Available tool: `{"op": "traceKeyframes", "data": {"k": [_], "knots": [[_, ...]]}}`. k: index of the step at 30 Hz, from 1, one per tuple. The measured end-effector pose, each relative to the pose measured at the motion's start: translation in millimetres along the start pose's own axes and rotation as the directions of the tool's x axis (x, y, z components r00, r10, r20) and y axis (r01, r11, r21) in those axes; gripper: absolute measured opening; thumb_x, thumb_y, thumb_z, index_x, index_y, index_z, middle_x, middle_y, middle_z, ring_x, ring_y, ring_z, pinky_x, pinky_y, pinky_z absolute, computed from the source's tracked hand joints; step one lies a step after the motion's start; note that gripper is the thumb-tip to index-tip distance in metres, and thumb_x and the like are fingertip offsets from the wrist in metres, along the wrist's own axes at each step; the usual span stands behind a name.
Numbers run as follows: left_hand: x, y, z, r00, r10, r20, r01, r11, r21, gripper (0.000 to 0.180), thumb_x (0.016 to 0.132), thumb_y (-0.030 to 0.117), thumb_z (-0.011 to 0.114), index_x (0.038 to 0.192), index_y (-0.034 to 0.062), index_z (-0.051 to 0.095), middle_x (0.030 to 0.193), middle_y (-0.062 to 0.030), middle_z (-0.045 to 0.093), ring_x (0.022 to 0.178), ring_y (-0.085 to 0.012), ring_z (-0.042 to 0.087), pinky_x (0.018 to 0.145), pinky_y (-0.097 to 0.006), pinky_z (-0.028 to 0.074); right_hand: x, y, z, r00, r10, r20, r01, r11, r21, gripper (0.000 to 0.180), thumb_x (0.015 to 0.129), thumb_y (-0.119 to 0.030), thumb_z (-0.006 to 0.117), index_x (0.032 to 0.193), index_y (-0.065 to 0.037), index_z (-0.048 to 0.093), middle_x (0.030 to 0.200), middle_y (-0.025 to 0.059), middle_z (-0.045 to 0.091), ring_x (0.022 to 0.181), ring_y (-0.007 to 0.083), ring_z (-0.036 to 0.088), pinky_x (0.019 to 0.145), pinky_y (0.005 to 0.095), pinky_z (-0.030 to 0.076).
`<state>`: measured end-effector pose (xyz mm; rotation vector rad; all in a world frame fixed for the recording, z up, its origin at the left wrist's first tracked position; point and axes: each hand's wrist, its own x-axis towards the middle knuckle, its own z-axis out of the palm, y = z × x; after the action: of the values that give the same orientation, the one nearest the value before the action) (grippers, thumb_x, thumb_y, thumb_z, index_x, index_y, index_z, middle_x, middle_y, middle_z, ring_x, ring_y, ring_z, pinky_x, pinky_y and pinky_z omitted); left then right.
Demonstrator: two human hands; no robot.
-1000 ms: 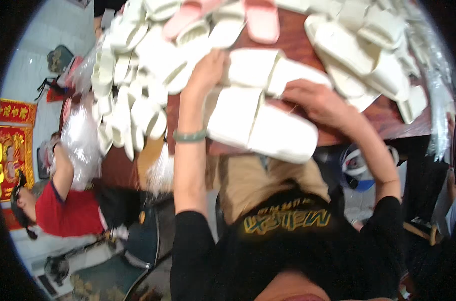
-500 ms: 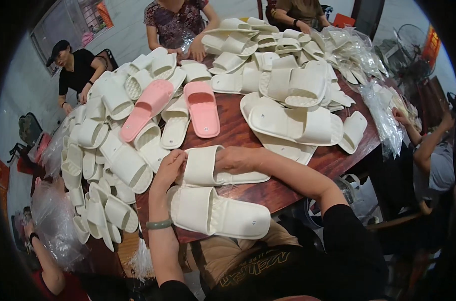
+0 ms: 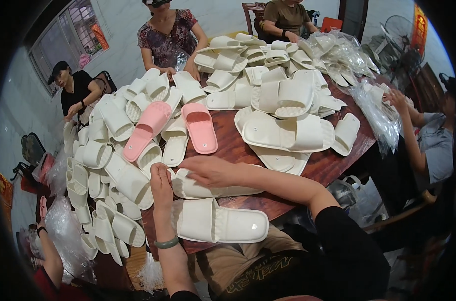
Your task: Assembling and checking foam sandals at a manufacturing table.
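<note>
Two cream-white slippers lie side by side at the table's near edge. The nearer slipper points its heel to the right, and neither hand is on it. My right hand reaches across the farther slipper, fingers stretched to the left over its strap and hiding part of it. Beside that slipper's left end is my left hand, its fingers pressed together; whatever they may pinch is too small to make out. A green bangle circles my left wrist.
White slippers heap up on the left, with more at the back right. Two pink slippers rest among them. Thin white strips hang by the table. Clear plastic bags lie at both sides. Several people work around.
My right hand has moved left, from the farther slipper's foot opening to over its strap, and its fingers have straightened. My left hand has shifted slightly left. The whole view has tilted a little.
</note>
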<state>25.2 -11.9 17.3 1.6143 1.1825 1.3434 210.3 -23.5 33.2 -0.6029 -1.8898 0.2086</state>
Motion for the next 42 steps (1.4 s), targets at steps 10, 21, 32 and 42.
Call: {"op": "traceKeyframes", "data": {"k": [10,21,32,42], "knots": [[-1.8,-11.2,-4.8,0.996,-0.068,0.049,0.074,0.989,-0.129,0.019,0.097,0.025,0.039,0.092,0.007,0.045,0.062,0.0046,0.036,0.053,-0.0032,0.034,0.045,-0.018,0.028,1.6,23.1,40.6,0.784,0.306,0.539,-0.532,0.778,0.332,0.017,0.086,-0.015,0.056,0.094,-0.001,0.062,0.082,0.0052,0.064,0.073,0.0115,0.061,0.066,0.0266,0.048],[-5.4,-25.3,-5.6,0.978,-0.102,0.18,0.124,0.986,-0.113,0.046,0.094,0.034,0.046,0.128,0.0072,0.032,0.096,-0.0043,0.051,0.076,-0.0062,0.049,0.061,-0.017,0.039,5.5,1.2,49.7,0.873,0.44,0.21,-0.472,0.654,0.592,0.023,0.088,-0.018,0.05,0.097,0.002,0.056,0.079,0.0123,0.061,0.066,0.0179,0.058,0.059,0.0289,0.047],[-12.5,-21.7,13.2,0.973,-0.174,0.152,0.186,0.98,-0.066,0.051,0.094,0.027,0.043,0.132,0.0021,0.02,0.116,-0.0145,0.049,0.093,-0.0152,0.054,0.074,-0.021,0.044,-5.1,16.2,51.3,0.846,0.477,0.238,-0.515,0.617,0.596,0.018,0.074,-0.016,0.064,0.07,0.002,0.062,0.061,0.0073,0.06,0.059,0.0105,0.057,0.054,0.0268,0.046],[-7.4,-13.9,-5.4,0.972,-0.152,0.179,0.157,0.988,-0.013,0.021,0.091,0.02,0.05,0.105,0.0037,0.049,0.071,0.0033,0.046,0.056,-0.0025,0.041,0.047,-0.016,0.032,-1.2,27.0,68.4,0.688,0.706,0.169,-0.661,0.512,0.549,0.02,0.072,-0.017,0.064,0.072,0.003,0.063,0.064,0.0135,0.062,0.056,0.0184,0.057,0.052,0.033,0.046]]}}
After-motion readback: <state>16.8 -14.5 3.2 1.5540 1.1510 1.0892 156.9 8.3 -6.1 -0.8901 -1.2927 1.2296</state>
